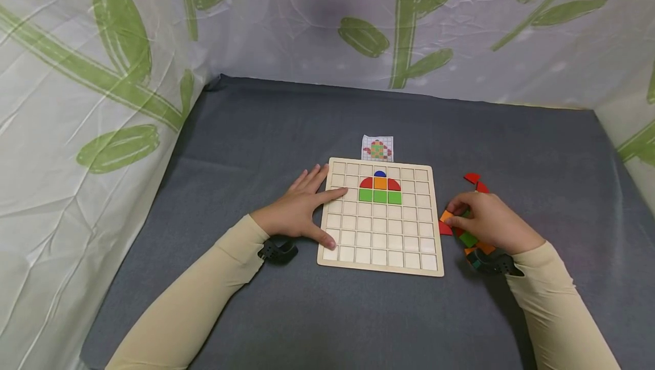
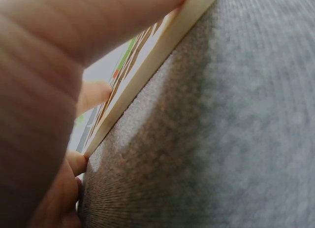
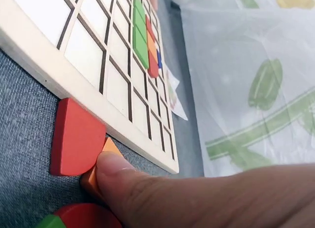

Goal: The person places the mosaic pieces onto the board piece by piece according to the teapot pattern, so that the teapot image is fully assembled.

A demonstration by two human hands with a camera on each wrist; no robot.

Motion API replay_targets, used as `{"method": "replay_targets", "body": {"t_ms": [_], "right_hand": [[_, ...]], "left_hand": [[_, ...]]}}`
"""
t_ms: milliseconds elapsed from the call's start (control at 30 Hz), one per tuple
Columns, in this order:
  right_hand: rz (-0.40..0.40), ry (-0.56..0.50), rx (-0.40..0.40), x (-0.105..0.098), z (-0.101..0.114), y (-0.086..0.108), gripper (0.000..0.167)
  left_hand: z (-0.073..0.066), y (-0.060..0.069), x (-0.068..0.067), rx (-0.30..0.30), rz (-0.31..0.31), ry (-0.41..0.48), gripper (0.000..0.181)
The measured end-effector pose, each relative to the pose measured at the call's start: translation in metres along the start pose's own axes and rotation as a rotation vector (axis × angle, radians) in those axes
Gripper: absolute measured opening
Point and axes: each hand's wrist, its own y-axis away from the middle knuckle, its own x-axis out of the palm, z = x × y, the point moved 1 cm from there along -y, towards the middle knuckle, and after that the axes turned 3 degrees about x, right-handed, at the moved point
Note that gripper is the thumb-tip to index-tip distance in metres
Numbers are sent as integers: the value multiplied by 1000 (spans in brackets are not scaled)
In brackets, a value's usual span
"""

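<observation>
A wooden grid board [image 1: 380, 267] lies on the grey cloth, holding a blue piece [image 1: 380, 174], an orange square [image 1: 380, 183] between two red pieces, and a row of green squares [image 1: 380, 196]. My left hand [image 1: 302, 208] rests with spread fingers on the board's left edge; the left wrist view shows fingers along that edge. Right of the board, my right hand [image 1: 486, 222] pinches an orange piece [image 1: 446, 216] between thumb and fingers. Beside it a red piece [image 3: 76, 139] lies against the board's edge in the right wrist view.
A small printed picture card [image 1: 377, 148] lies at the board's far edge. Loose red, green and orange pieces, among them a red one [image 1: 472, 178] and a green one [image 1: 468, 239], lie around and under my right hand. Cloth with leaf drawings [image 1: 327, 29] hangs behind the table.
</observation>
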Motion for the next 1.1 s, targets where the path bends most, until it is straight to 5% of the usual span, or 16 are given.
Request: {"method": "replay_targets", "body": {"t_ms": [667,1100], "right_hand": [[-93,0,-54,-10,21,-8,18],[-38,-18,-139,-1,58,-32,10]], "left_hand": [[1,2,-4,-6,-4,0,120],[1,0,0,-2,4,-12,121]]}}
